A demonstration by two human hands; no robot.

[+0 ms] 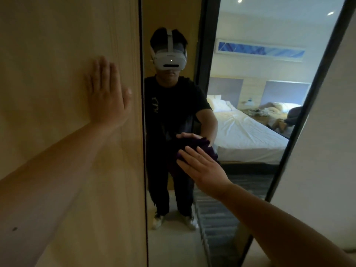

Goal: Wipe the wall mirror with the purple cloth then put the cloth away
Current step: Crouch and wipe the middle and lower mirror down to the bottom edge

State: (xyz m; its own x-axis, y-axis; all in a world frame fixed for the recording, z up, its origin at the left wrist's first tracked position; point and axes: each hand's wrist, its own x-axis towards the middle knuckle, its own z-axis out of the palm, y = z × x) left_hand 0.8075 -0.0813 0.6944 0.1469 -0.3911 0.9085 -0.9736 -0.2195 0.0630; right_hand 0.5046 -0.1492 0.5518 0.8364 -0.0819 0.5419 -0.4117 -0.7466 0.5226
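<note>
A tall wall mirror [240,132] with a thin dark frame fills the middle and right of the head view. My right hand [202,168] presses the bunched purple cloth [209,149] flat against the glass at about waist height, fingers spread over it. Most of the cloth is hidden under my palm. My left hand [108,95] rests flat and empty on the wooden panel [57,54] to the left of the mirror, fingers together and pointing up.
The mirror reflects a person in dark clothes with a white headset, two beds with white sheets and a striped carpet. A pale wall [327,151] runs along the mirror's right edge. The wooden panel takes up the left half of the view.
</note>
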